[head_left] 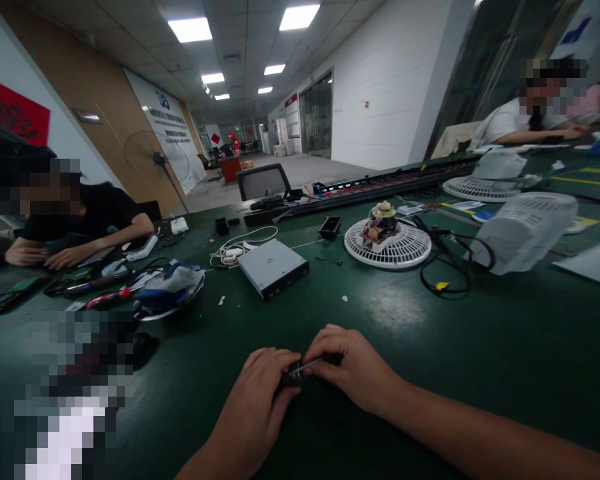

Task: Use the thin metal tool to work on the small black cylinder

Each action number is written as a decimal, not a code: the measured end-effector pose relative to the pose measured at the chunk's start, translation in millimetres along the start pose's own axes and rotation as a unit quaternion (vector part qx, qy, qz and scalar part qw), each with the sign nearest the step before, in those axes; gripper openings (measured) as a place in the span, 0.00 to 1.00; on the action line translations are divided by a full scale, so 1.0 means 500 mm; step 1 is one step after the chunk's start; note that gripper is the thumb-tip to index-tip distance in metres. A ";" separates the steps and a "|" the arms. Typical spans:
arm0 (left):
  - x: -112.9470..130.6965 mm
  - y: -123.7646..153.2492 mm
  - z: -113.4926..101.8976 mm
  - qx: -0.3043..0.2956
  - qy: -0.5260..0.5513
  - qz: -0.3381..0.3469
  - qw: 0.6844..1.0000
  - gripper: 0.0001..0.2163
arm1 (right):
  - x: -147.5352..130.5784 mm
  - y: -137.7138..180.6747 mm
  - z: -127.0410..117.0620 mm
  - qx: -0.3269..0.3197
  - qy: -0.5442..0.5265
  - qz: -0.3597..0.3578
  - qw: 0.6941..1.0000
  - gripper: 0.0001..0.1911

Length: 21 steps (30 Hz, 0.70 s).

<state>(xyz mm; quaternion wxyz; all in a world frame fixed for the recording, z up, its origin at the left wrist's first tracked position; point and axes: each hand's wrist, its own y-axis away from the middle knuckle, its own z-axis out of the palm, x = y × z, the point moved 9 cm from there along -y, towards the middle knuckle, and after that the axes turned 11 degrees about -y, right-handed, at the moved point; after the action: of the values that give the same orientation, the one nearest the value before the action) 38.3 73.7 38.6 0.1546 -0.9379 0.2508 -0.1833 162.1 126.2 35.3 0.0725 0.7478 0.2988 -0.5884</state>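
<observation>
Both of my hands meet low in the middle of the dark green table (395, 313). My left hand (260, 400) is curled round a small dark part (294, 375). My right hand (353, 367) pinches the same part from the other side, with a thin metal piece showing between the fingers. What the part is I cannot make out. Beyond my hands lies a grey flat metal box (273, 267), and further right a white fan grille with a motor on it (387, 241).
A white fan housing (525, 230) with black cable (450, 267) lies at the right. At the left are a metal bowl with blue cloth (173, 290) and tools. A person (80, 223) sits at the left; other people (530, 117) sit at the far right. An office chair (263, 180) stands behind the table.
</observation>
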 end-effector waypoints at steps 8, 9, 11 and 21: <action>0.009 0.001 0.004 -0.022 0.010 0.019 1.000 0.19 | 0.003 0.004 -0.001 -0.011 0.008 0.018 1.000 0.06; 0.009 0.002 0.005 -0.027 0.017 0.019 0.999 0.19 | 0.008 0.005 -0.002 -0.004 0.008 0.034 0.999 0.07; 0.005 0.004 0.007 -0.033 0.031 0.016 0.999 0.19 | 0.014 0.008 0.000 0.001 0.010 0.057 0.998 0.08; 0.009 0.008 0.008 -0.023 0.042 0.067 0.997 0.18 | 0.008 0.007 0.013 -0.013 0.112 0.029 0.993 0.08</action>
<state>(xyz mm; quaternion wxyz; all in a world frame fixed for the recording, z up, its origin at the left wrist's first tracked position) 42.0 68.8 34.6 0.1339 -0.9138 0.3236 -0.2058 158.8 121.6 28.9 0.0657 0.8163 0.2907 -0.4949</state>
